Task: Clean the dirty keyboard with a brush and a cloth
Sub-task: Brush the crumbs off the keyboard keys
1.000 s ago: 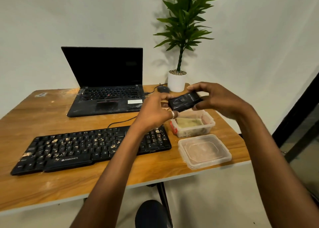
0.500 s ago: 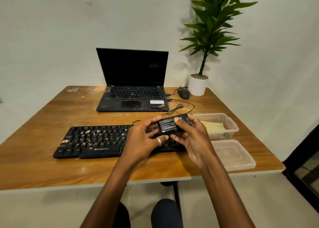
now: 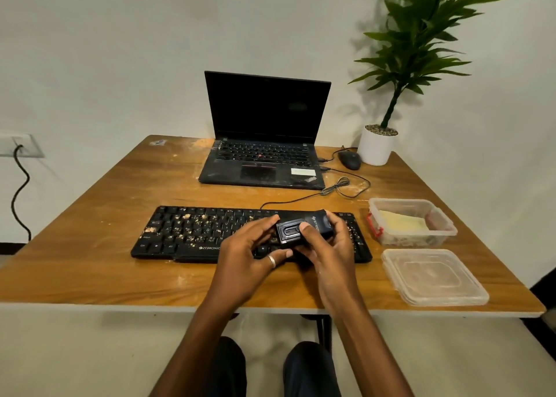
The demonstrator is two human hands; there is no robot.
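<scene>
A black keyboard (image 3: pixel 186 231) lies on the wooden table (image 3: pixel 90 246), its left and middle keys strewn with pale crumbs. Over its right half I hold a small black oblong case (image 3: pixel 296 231) with both hands. My left hand (image 3: pixel 249 258), with a ring on one finger, grips the case's left end. My right hand (image 3: pixel 331 255) wraps its right side, thumb on top. A yellow cloth (image 3: pixel 400 222) lies in a clear plastic box (image 3: pixel 445 234) to the right of the keyboard. No brush bristles show.
The box's clear lid (image 3: pixel 433 276) lies at the front right corner. Behind the keyboard stand an open laptop (image 3: pixel 264 162), a black mouse (image 3: pixel 349 159) with its cable, and a potted plant (image 3: pixel 376 147). My knees show under the table edge.
Both hands have brought the black case down and toward me, from above the plastic box to just over the keyboard's right half. The view has swung to the left.
</scene>
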